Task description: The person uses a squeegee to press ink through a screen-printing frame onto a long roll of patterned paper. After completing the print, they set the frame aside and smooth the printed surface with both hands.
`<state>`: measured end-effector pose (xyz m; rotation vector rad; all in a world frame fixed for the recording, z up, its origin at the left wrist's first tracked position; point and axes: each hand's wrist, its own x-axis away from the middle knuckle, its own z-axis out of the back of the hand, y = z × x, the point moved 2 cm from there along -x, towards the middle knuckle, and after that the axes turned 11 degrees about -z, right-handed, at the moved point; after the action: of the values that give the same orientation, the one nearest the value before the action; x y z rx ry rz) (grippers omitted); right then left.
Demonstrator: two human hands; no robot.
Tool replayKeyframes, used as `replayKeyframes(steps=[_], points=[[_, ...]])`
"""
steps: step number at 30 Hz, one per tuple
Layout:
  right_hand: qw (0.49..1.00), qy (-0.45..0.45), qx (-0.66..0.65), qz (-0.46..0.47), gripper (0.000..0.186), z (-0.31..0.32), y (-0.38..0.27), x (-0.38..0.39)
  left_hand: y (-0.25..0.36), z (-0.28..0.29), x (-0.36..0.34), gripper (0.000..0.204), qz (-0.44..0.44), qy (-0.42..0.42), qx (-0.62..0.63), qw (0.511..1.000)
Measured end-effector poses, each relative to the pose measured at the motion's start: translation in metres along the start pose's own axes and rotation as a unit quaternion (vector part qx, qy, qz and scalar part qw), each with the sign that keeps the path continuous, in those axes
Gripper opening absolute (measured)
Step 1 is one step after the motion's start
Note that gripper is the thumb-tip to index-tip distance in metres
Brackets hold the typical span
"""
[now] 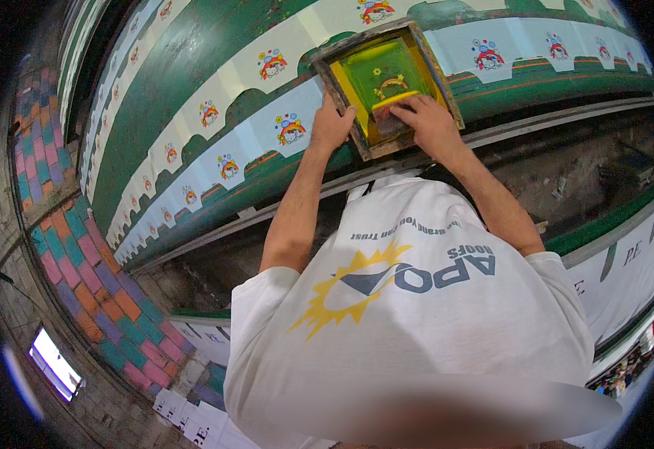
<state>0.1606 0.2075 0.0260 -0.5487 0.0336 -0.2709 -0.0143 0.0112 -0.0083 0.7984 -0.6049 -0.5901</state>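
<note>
A wooden screen-printing frame lies tilted across a row of light blue fabric pieces on a long green table. Yellow ink edges its mesh, where a small rainbow-and-flower design shows. My left hand grips the left rail of the frame, thumb on top and fingers partly hidden behind the rail. Inside the frame, my right hand is closed on a squeegee with a yellow edge, pressed near the lower part of the mesh. The fabric directly under the frame is hidden.
The green table carries several curved rows of white and light blue pieces with colourful prints. A metal rail runs along its near edge. Behind me, white printed cloths lie on another green table. Multicoloured brick paving stretches at left.
</note>
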Motion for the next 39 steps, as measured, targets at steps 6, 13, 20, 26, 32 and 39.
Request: replayKeyframes(steps=[6, 13, 20, 26, 32, 39], points=[[0.998, 0.058, 0.003, 0.025, 0.051, -0.001, 0.007, -0.076, 0.005, 0.001, 0.001, 0.075, 0.036, -0.006, 0.009, 0.999], [0.997, -0.051, 0.057, -0.005, 0.050, 0.013, 0.021, -0.154, 0.006, 0.006, -0.001, 0.093, 0.005, -0.017, 0.018, 1.000], [0.992, -0.068, 0.100, -0.032, 0.055, -0.003, 0.027, -0.159, -0.003, 0.008, -0.003, 0.105, 0.015, -0.055, 0.012, 0.998], [0.996, -0.063, 0.048, -0.051, 0.056, 0.008, -0.002, -0.064, -0.009, 0.005, -0.003, 0.107, 0.011, -0.063, -0.016, 0.998], [0.996, -0.053, 0.009, -0.076, 0.062, 0.013, -0.024, -0.002, -0.010, 0.005, -0.003, 0.107, -0.017, -0.041, -0.022, 0.999], [0.998, -0.015, -0.011, -0.052, 0.061, 0.041, 0.024, 0.012, 0.040, -0.024, -0.010, 0.107, -0.043, -0.010, -0.076, 0.996]])
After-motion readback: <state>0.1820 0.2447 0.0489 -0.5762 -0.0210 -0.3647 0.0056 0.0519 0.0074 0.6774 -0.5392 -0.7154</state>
